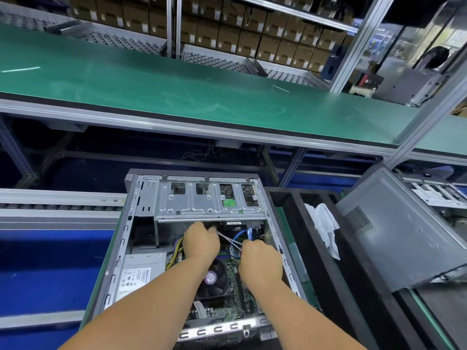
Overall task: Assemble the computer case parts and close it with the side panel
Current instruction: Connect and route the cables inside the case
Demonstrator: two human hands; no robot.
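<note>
Computer case lying open on its side at the near centre, side panel off, motherboard and drive cage exposed. Both hands deep inside, just below the cage. Left hand curled, pinching a thin pale wire near its far end; right hand curled too, gripping the same strand lower down, the wire drawn taut between them. Blue cable looping just beyond the right hand. Power supply sitting in the near-left corner, CPU fan between the forearms.

Step in hand, by the look of it: routing or plugging the internal leads, well before any closing up. Next move likely calling for a steady pinch, seating the small connector on its header without snagging the blue cable, then tucking slack clear of the fan. Could go wrong with a bent pin or a wire left across the blades.

Grey metal case leaning at the right, possibly the panel's source, cannot tell. White plastic bag in a black tray just beside the case. Green table stretching across the far side, roller conveyor at the left, stacked cardboard boxes on racks behind.
</note>
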